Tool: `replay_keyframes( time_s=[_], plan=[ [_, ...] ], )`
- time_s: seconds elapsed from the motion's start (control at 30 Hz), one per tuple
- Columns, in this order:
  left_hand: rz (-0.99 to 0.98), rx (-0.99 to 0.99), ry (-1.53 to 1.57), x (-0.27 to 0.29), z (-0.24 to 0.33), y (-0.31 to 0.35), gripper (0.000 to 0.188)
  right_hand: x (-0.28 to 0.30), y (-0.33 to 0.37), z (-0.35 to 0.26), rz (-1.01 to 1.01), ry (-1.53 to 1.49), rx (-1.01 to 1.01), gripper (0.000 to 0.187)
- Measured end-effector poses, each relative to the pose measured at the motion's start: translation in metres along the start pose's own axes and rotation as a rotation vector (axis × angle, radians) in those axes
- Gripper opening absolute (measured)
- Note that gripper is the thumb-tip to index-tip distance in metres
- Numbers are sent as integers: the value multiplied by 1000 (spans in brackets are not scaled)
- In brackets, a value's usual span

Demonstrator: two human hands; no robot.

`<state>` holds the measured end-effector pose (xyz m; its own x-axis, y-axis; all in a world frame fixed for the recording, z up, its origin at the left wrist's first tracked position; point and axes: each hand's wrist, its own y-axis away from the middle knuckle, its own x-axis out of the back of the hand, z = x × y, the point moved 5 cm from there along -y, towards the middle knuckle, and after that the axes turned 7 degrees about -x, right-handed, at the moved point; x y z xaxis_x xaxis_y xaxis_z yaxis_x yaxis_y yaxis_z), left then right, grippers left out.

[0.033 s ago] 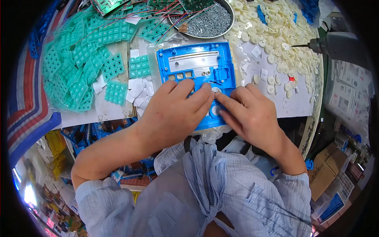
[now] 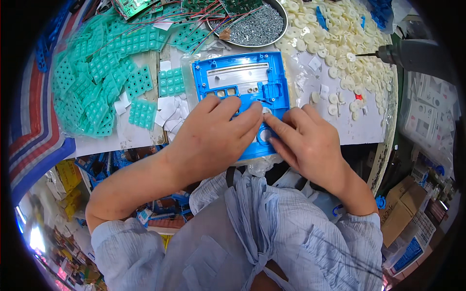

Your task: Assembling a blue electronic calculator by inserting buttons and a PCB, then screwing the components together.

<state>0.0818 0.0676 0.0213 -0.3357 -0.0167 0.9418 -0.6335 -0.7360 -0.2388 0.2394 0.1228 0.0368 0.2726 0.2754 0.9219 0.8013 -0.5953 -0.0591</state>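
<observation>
A blue plastic housing (image 2: pixel 233 62) lies with its inner side up on clear plastic wrap at the table's front edge. Across its left and middle part rests my left hand (image 2: pixel 208 131), fingers bent and closed against the housing, tips partly hidden. My right hand (image 2: pixel 310 138) comes in from the right with its fingers curled. Its index fingertip presses on a small white round piece (image 2: pixel 266 110) beside the left fingertips, and its thumb is lower, near a round opening (image 2: pixel 265 135). Much of the white piece is covered by fingers.
Green rubber keypads (image 2: pixel 107 68) are heaped left. At the back stands a metal bowl of screws (image 2: pixel 252 29), with wires and circuit boards (image 2: pixel 199 6) nearby. Cream round plastic parts (image 2: pixel 340 43) cover the right side. A power screwdriver (image 2: pixel 412 58) points in from the right.
Both hands stay at the same spot on the housing, with only a very slight shift of the fingers. The screwdriver has swung slightly.
</observation>
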Motion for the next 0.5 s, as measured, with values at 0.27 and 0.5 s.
replay_keyframes(
  time_s=[0.27, 0.5],
  plan=[
    [-67, -260, 114, 2, -25, -16, 28, -2, 3, -17, -131, -29, -73, 56],
    [-160, -319, 25, 2, -20, -16, 29, -5, 6, -12, -139, 72, -106, 57]
  ],
)
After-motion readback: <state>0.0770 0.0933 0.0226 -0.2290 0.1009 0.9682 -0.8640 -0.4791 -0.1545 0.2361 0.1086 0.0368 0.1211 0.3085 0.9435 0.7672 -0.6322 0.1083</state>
